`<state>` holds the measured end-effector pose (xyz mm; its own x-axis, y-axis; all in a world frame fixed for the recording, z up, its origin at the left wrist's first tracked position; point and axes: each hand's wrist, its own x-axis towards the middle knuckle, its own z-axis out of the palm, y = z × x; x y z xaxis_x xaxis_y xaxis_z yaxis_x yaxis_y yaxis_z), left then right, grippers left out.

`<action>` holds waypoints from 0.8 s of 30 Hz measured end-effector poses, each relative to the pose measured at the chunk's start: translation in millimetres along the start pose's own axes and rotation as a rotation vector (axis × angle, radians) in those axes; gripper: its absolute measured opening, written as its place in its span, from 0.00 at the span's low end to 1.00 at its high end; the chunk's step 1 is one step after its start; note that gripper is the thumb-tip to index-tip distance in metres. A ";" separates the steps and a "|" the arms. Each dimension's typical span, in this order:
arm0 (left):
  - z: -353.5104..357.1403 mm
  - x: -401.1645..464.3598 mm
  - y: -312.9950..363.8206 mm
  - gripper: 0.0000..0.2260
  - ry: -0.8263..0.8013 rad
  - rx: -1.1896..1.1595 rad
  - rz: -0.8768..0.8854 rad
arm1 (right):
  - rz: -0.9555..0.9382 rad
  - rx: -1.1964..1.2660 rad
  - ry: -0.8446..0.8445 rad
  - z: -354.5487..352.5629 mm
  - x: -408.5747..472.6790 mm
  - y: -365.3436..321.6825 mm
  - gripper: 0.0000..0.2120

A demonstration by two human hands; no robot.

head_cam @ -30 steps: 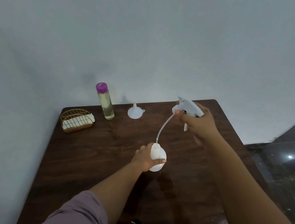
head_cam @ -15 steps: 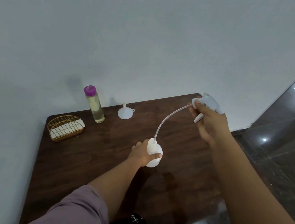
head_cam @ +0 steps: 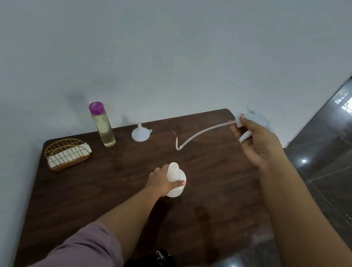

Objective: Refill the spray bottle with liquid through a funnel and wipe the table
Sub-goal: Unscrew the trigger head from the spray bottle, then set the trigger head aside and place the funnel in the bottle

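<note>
Standing off to the side, I could see the person had the small white plastic spray bottle (head_cam: 175, 182) upright on the dark wooden surface (head_cam: 120, 193), roughly mid-surface. The left hand (head_cam: 161, 181) was wrapped round its belly, fingers (head_cam: 180, 182) curled closed on it, and the neck was open at the top with nothing in it.

The right hand (head_cam: 257, 142) was up near the far right corner, fingers pinched shut on the white trigger sprayer head (head_cam: 254, 120). Its long thin dip tube (head_cam: 203, 132) curved down and leftward, ending above the surface, well apart from the bottle's mouth.

So the bit that mattered, I reckon, was the small white plastic funnel (head_cam: 141, 132). It sat upside down, spout pointing up, wide rim flat on the surface, near the far edge. From the bottle it lay further back and a little left. The left hand looked nearer to it, but that one was busy steadying the bottle. The right hand had to get rid of the sprayer head first.

Just left of the funnel stood the tall clear bottle of pale yellow liquid with a purple cap (head_cam: 102, 125), cap on. Further left was a gold wire basket holding folded white cloths (head_cam: 67, 156), presumably for the wiping part later.
</note>
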<state>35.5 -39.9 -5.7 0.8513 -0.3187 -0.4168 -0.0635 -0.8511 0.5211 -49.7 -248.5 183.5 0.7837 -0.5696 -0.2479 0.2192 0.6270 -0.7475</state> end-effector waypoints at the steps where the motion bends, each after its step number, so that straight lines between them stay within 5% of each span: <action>1: 0.5 0.0 0.3 0.40 0.004 -0.004 -0.002 | 0.000 0.004 -0.002 -3.6 1.4 -3.3 0.18; 13: 14.9 -6.0 4.9 0.50 0.186 -0.176 -0.039 | -0.019 -0.070 0.207 -76.2 46.4 25.0 0.15; 21: 30.8 -44.4 53.4 0.44 0.856 -0.353 -0.062 | 0.156 0.126 0.500 -135.3 60.1 69.0 0.19; 24: 36.3 -48.2 82.3 0.39 0.944 -0.335 0.086 | 0.228 0.135 0.575 -154.5 64.9 84.1 0.20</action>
<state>-29.6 -109.7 30.2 0.9244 0.2108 0.3179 -0.1184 -0.6335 0.7646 -70.1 -314.8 9.4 0.3901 -0.5847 -0.7113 0.1844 0.8065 -0.5618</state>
